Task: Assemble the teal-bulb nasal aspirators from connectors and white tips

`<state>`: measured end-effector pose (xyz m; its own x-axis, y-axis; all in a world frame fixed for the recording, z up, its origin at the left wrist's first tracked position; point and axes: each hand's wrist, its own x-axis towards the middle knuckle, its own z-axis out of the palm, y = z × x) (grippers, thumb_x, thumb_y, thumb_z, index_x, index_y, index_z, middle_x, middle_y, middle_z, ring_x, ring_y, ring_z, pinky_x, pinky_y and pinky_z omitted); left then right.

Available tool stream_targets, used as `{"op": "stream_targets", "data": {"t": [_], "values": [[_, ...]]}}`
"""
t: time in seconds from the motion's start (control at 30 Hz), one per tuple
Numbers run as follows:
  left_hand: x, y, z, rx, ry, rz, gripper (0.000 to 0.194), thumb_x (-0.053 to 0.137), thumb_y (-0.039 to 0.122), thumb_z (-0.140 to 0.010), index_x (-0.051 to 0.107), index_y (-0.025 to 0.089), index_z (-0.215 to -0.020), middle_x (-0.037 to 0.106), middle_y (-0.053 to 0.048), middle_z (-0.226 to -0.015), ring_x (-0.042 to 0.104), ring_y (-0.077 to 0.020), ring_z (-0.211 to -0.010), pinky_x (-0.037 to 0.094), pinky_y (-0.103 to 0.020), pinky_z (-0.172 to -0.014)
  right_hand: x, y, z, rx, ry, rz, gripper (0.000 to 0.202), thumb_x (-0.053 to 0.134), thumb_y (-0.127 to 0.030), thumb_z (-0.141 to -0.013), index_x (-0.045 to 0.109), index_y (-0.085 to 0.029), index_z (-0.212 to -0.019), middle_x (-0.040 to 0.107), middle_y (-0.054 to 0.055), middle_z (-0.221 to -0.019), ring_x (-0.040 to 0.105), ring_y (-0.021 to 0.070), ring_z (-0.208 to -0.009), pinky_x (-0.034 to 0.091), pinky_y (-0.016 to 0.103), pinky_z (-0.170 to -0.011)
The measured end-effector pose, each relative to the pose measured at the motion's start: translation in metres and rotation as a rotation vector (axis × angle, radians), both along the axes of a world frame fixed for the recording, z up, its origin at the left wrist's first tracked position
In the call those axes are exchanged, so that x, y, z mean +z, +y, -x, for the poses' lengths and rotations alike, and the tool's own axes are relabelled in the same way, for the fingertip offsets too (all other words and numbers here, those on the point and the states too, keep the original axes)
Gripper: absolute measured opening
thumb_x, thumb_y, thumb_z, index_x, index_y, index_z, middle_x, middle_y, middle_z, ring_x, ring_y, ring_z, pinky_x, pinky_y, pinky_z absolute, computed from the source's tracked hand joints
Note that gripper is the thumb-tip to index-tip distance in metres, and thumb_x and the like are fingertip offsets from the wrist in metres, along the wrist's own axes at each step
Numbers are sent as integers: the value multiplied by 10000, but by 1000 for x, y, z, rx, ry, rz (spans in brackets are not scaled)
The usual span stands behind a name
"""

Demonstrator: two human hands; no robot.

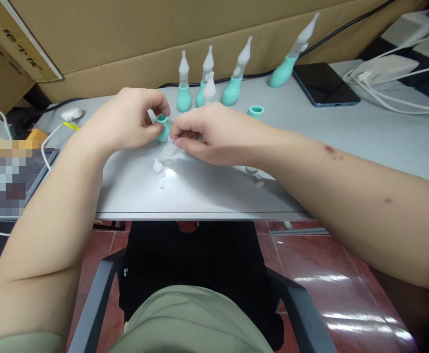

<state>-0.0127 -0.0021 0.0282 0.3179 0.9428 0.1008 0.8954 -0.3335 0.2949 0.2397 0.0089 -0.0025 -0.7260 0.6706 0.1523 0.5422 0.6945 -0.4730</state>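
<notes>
My left hand (137, 120) curls its thumb and fingers around an open-necked teal rubber bulb (163, 131) on the grey table. Beside it, my right hand (212, 132) pinches a small clear plastic tube (170, 147) between thumb and fingertips, low over the tabletop, close to the bulb but not seated in its neck. A white pointed tip (157, 165) lies just in front, with a small ring (163, 174) and a small white disc (162, 185). Behind my right wrist shows another open teal bulb (255, 112), partly hidden.
Several assembled teal nasal aspirators (183, 93) stand along the cardboard wall (126, 44). A phone (325, 83) and white cables (384, 95) lie at the back right. More small white parts (260, 184) lie near the front edge, under my right forearm. A pixelated screen (4, 181) is at the left.
</notes>
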Motion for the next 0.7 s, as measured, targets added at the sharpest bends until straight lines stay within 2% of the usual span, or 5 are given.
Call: {"op": "stream_targets", "data": {"t": [0.13,0.3,0.43,0.6,0.7], "values": [[4,-4,-3,12,30,23,425,785,410,-933,851,276,-1330,937,-49,-1269,850,-307,-1091,661,-472,-1068,-3,2,-4,0,100,28,188,609,-111,-1103,744,-222,-1034,788,66,-989,668,244,-946,479,425,-861],[2,-3,0,-25,15,-11,425,750,430,-919,860,254,-1290,935,-110,-1381,858,-377,-1218,662,-529,-1121,-3,7,-11,59,186,65,74,703,-213,-1064,766,-237,-1035,799,57,-999,667,246,-973,555,423,-927],[2,-4,2,-54,38,-34,488,738,432,-956,882,215,-1368,904,-133,-1537,847,-383,-1319,658,-497,-1168,-5,12,-11,41,213,63,149,656,-198,-1105,788,-225,-1039,833,80,-1041,696,256,-978,582,425,-927],[5,-9,-2,-43,61,-19,537,703,418,-994,886,174,-1437,890,-148,-1585,840,-367,-1334,656,-465,-1186,-9,14,-12,10,198,38,169,668,-180,-1125,827,-221,-1085,851,84,-1041,740,265,-977,605,421,-939],[5,-8,-2,-42,59,-13,512,717,424,-977,880,202,-1408,897,-128,-1583,836,-363,-1330,657,-474,-1189,-9,14,-13,14,201,46,167,683,-198,-1144,838,-222,-1084,872,92,-1042,752,269,-947,621,433,-927]]}}
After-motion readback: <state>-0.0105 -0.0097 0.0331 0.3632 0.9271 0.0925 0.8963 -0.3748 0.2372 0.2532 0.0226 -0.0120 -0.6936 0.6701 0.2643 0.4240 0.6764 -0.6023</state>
